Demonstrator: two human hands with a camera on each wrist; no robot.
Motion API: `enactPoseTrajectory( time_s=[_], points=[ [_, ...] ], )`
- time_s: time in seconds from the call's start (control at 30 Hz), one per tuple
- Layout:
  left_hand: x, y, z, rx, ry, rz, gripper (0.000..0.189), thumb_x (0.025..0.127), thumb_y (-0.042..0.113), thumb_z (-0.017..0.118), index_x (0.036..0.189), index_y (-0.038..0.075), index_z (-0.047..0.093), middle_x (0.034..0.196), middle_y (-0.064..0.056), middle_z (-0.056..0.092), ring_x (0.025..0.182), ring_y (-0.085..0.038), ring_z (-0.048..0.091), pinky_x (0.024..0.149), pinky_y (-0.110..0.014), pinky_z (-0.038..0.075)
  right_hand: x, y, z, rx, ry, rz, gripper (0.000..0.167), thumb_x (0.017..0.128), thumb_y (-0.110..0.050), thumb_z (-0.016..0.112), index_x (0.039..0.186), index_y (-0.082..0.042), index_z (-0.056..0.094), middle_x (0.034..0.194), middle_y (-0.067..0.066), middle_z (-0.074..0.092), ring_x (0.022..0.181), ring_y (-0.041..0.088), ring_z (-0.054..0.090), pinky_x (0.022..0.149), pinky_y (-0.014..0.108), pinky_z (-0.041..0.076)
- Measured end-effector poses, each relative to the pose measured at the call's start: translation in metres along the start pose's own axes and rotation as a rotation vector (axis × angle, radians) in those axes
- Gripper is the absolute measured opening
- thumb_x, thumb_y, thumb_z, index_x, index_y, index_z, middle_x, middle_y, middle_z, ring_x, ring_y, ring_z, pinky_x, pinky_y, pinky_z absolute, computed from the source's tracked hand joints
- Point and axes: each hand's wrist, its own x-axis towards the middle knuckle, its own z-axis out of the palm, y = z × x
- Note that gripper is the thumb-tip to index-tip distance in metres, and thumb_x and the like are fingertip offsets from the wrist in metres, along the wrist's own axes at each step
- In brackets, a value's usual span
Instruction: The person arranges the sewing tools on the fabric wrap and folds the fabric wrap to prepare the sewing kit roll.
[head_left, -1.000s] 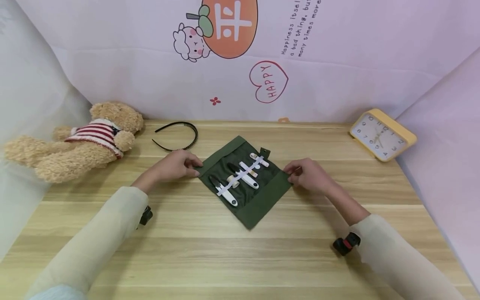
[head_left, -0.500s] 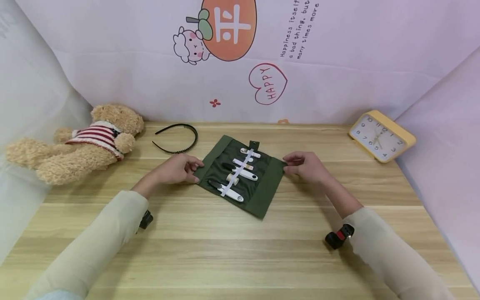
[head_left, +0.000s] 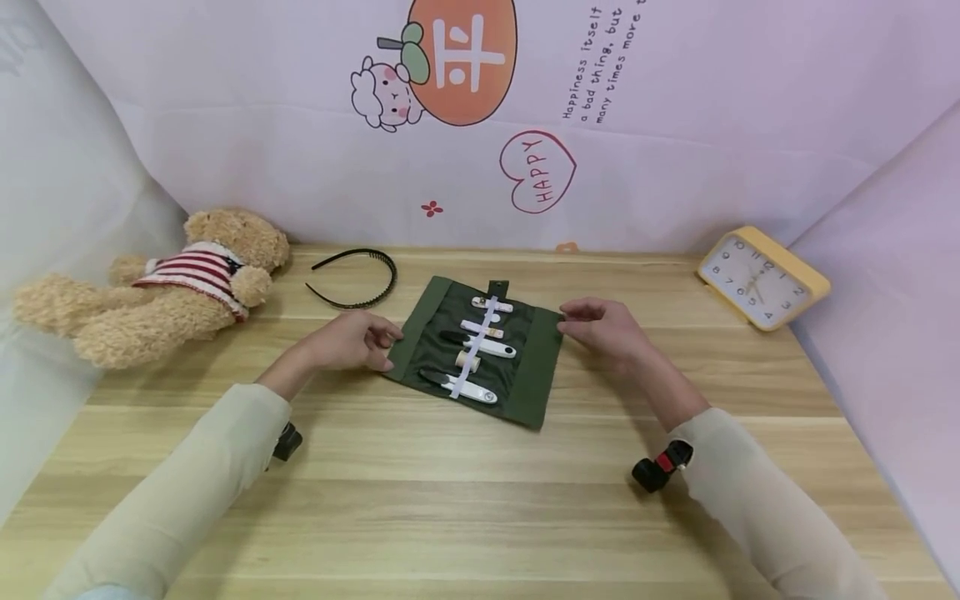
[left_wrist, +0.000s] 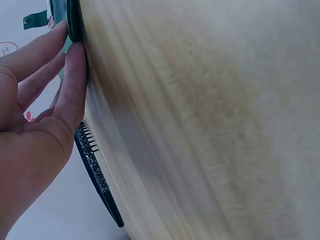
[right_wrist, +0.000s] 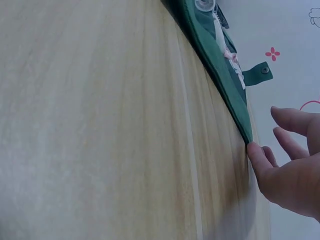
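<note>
A dark green fabric tool roll point(head_left: 538, 375) lies spread out on the wooden table. A white elastic strip point(head_left: 471, 357) across it holds several small tools, among them two white-handled ones with dark tips and a pale spool point(head_left: 467, 361). My left hand point(head_left: 345, 340) pinches the roll's left edge between thumb and fingers, seen close up in the left wrist view. At the upper right corner, my right hand point(head_left: 609, 329) touches the fabric with its thumb. Its other fingers stand apart from the cloth in the right wrist view. A snap tab point(head_left: 498, 289) sticks out at the back.
A black headband point(head_left: 386, 283) lies behind my left hand. Farther left rests a teddy bear point(head_left: 172, 292) in a striped shirt. A yellow alarm clock point(head_left: 765, 277) stands at the back right. Printed white cloth point(head_left: 660, 183) hangs behind the table.
The tool roll has turned counterclockwise, so its side edges now run closer to straight away from me. My right hand has moved a little left and back with its corner.
</note>
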Motion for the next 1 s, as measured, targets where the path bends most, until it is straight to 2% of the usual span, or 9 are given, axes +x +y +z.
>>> enactPoseTrajectory(
  time_s=[0.23, 0.37, 0.47, 0.6, 0.8, 1.0],
  points=[
    [-0.006, 0.005, 0.004, -0.062, -0.054, -0.010, 0.055, 0.084, 0.003, 0.082, 0.132, -0.010, 0.060, 0.105, -0.015, 0.060, 0.089, -0.021, 0.061, 0.075, -0.028, 0.054, 0.013, -0.001, 0.005, -0.010, 0.020, -0.018, 0.052, 0.094, -0.015, 0.075, 0.141, -0.002, 0.057, 0.144, 0.017, 0.053, 0.135, 0.030, 0.047, 0.108, 0.040, 0.042],
    [-0.008, 0.008, 0.008, -0.082, -0.070, -0.009, 0.055, 0.084, 0.003, 0.082, 0.132, -0.010, 0.060, 0.103, -0.014, 0.060, 0.087, -0.020, 0.061, 0.074, -0.027, 0.053, 0.020, 0.000, 0.008, 0.040, 0.017, -0.028, 0.054, 0.094, -0.013, 0.075, 0.143, -0.002, 0.056, 0.147, 0.016, 0.051, 0.138, 0.030, 0.045, 0.114, 0.042, 0.037],
    [-0.010, 0.011, 0.010, -0.084, -0.085, -0.006, 0.056, 0.084, 0.004, 0.082, 0.133, -0.010, 0.059, 0.102, -0.014, 0.059, 0.086, -0.019, 0.060, 0.074, -0.028, 0.053, 0.024, 0.001, 0.010, 0.078, 0.021, -0.038, 0.053, 0.093, -0.012, 0.075, 0.142, -0.002, 0.057, 0.147, 0.016, 0.050, 0.138, 0.029, 0.044, 0.115, 0.042, 0.035],
    [-0.012, 0.013, 0.013, -0.075, -0.118, 0.007, 0.056, 0.084, 0.005, 0.082, 0.133, -0.009, 0.059, 0.100, -0.013, 0.058, 0.084, -0.019, 0.058, 0.072, -0.028, 0.051, 0.029, 0.002, 0.013, 0.077, 0.035, -0.060, 0.052, 0.092, -0.013, 0.075, 0.140, -0.002, 0.059, 0.147, 0.016, 0.052, 0.139, 0.028, 0.043, 0.115, 0.044, 0.035],
    [-0.014, 0.016, 0.021, -0.115, -0.167, 0.022, 0.059, 0.084, 0.002, 0.081, 0.135, -0.010, 0.056, 0.099, -0.013, 0.057, 0.079, -0.017, 0.055, 0.067, -0.025, 0.049, 0.032, 0.001, 0.015, 0.078, 0.028, -0.063, 0.050, 0.093, -0.014, 0.076, 0.139, -0.002, 0.060, 0.146, 0.015, 0.053, 0.138, 0.029, 0.045, 0.116, 0.043, 0.034],
    [-0.017, 0.019, 0.027, -0.083, -0.156, 0.037, 0.058, 0.083, 0.002, 0.081, 0.135, -0.008, 0.058, 0.097, -0.013, 0.057, 0.077, -0.016, 0.053, 0.067, -0.026, 0.048, 0.030, 0.001, 0.014, 0.057, -0.018, -0.105, 0.048, 0.093, -0.012, 0.076, 0.136, 0.001, 0.060, 0.145, 0.015, 0.053, 0.139, 0.030, 0.045, 0.117, 0.042, 0.033]
  ],
)
